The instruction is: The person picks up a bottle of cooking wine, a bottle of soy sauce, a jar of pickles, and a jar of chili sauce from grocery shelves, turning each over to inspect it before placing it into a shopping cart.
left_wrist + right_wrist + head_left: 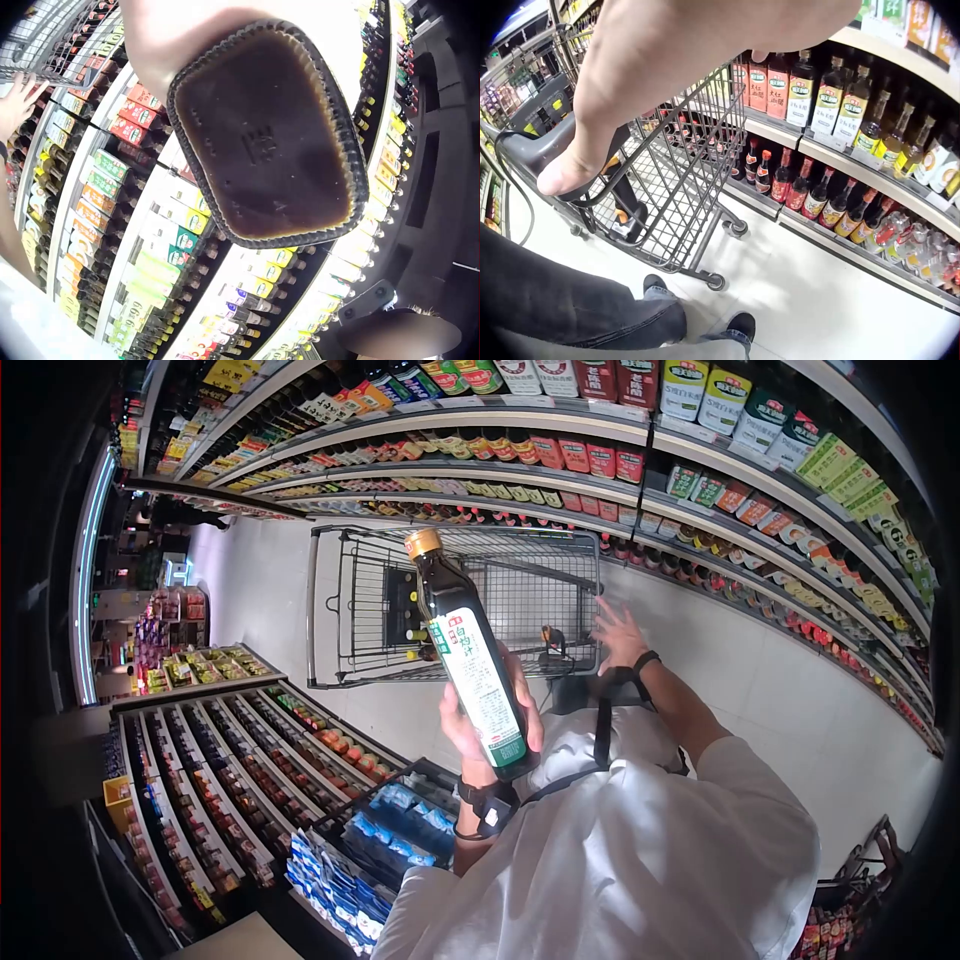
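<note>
My left hand (463, 722) grips a dark sauce bottle (484, 685) around its lower half. The bottle leans, its gold cap (423, 542) pointing up and away, and its white and green label faces my head. From the left wrist, the bottle's dark base (266, 139) fills the middle, with part of the hand above it. My right hand (618, 637) has its fingers spread at the near end of a shopping cart (455, 532). In the right wrist view that hand (656, 56) lies over the cart's dark handle (536, 150), thumb alongside it.
Shelves of bottled sauces (832, 97) run along the cart's far side. A low display of jars (200, 790) and blue packets (340, 890) stand to my left. The cart's wheels (716, 282) rest on pale floor tiles (795, 300) beside the shelf base.
</note>
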Demonstrator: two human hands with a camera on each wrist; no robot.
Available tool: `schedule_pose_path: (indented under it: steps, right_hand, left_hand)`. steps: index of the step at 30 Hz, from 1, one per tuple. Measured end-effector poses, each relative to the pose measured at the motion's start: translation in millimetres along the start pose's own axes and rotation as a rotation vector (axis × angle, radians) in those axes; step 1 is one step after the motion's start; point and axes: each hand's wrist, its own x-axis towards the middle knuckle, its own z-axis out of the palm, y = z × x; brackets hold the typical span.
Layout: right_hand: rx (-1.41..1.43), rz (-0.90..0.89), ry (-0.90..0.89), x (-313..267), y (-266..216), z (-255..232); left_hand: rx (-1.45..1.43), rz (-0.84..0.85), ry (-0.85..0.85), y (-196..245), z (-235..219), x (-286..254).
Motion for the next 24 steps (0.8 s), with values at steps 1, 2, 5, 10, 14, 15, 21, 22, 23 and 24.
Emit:
schedule_pose_path:
  steps: [1,2,5,10,14,15,21,22,23,24]
  right_hand:
    - [0.009,0.003,0.004,-5.6,3.4,-1.1]
    - [0.018,0.008,0.006,-10.8,7.4,-1.6]
    - [0.068,0.023,0.042,-29.7,18.9,3.3]
    - [0.132,0.075,0.038,-42.1,32.6,10.7]
    - [0.091,0.076,0.024,-51.9,38.5,4.6]
    - [0.12,0.087,0.043,-55.0,38.2,-1.9]
    - [0.078,0.067,0.045,-59.6,51.6,16.6]
    - [0.071,0.063,0.02,-59.7,56.4,26.0]
    - [0.064,0.07,-0.013,-57.4,62.0,31.0]
    - [0.107,0.071,0.068,-47.1,67.0,41.9]
  left_hand:
    - [0.008,0.0,0.004,-5.7,2.0,-0.2]
    - [0.015,-0.001,0.008,-11.5,3.7,-0.5]
    - [0.061,-0.001,0.015,-23.3,7.0,0.5]
    - [0.369,-0.053,0.177,-25.1,-8.0,-3.6]
    - [0.496,0.024,0.261,-15.3,-53.1,2.3]
    - [0.51,0.033,0.298,-13.2,-63.4,4.9]
    - [0.615,0.193,0.541,-3.3,-161.5,28.7]
    - [0.579,0.189,0.6,1.4,-174.0,35.7]
    - [0.624,0.262,0.684,5.6,-189.1,45.2]
    - [0.661,0.314,0.775,3.5,-203.8,49.5]
